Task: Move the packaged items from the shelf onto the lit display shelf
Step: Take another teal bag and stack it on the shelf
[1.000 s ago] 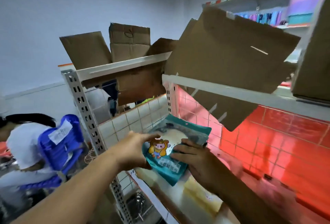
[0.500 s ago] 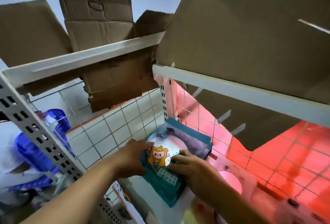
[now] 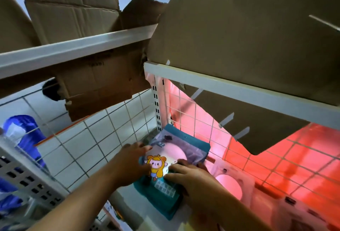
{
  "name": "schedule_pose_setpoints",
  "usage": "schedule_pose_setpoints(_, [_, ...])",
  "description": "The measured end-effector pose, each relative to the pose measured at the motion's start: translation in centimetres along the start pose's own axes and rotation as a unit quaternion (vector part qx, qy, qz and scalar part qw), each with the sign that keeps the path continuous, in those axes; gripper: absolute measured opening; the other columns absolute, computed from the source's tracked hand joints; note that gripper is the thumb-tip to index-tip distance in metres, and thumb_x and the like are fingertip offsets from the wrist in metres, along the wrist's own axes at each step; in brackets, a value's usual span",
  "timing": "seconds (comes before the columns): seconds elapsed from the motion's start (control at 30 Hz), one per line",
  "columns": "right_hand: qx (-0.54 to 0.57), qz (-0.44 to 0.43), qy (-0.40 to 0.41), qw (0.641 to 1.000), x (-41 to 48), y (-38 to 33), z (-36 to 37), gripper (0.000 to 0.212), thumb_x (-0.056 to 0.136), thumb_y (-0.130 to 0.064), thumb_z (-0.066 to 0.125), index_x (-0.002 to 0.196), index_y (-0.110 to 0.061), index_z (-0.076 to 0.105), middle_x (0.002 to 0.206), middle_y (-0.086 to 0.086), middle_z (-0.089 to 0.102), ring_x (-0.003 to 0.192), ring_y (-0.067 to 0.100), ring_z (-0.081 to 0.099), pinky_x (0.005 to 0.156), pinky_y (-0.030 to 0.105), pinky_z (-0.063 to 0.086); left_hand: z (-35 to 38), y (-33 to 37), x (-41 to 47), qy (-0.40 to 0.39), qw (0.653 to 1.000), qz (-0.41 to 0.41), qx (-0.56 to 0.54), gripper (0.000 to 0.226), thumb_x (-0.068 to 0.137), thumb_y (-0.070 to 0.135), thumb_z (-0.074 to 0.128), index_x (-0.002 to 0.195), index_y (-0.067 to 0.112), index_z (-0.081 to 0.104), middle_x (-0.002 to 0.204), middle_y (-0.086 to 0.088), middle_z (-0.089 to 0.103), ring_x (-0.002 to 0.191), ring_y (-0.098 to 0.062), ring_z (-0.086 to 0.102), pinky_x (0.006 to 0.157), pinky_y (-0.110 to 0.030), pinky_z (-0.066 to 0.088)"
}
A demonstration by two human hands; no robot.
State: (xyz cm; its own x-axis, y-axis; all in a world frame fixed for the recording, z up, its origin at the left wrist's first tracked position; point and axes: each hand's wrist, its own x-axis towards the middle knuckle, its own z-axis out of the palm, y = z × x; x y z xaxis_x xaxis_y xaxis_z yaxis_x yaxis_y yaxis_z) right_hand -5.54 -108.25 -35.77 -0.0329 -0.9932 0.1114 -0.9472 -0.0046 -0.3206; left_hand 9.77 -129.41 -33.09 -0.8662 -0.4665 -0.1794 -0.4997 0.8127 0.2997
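One flat stack of glossy teal pouches on the white wire-backed shelf, left hand clasping its edge, right hand pressing flat on top

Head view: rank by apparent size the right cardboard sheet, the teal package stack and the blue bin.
1. cardboard sheet, by far.
2. teal package stack.
3. blue bin, partly hidden and farther off, so 2 and 3 are unsure.

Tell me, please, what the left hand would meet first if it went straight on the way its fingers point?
The left hand touches the teal packet stack; past its edge, likely the perforated white upright in the back corner, though depth is unclear.
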Motion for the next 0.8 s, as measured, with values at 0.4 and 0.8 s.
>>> schedule_pose_setpoints(0.4, [-0.038,0.118,0.029,0.992,0.1,-2.0,0.1,0.045,0.094,-0.025,0.065,0.137,-0.036,0.056,0.149,-0.007,0.047,0.136,0.017,0.043,0.117,0.034,0.034,1.2,-1.3,2.6,-0.034,0.995,0.008,-0.096,0.1,0.071,0.082,0.06,0.155,0.041,0.025,0.129,0.003,0.067,0.107,-0.016,0.066,0.094,-0.034,0.055])
schedule_pose_setpoints(0.8, [0.318,0.543,0.259,0.733,4.8,-8.2,4.3,0.077,0.098,-0.038,0.058,0.159,-0.033,0.011,0.151,0.004,0.033,0.104,0.012,0.055,0.071,0.017,0.051,1.9,-1.5,6.4,-0.099,0.962,-0.036,-0.25,0.052,0.085,0.062,0.065,0.125,0.03,0.056,0.099,0.002,0.071,0.09,-0.016,0.069,0.086,-0.04,0.059])
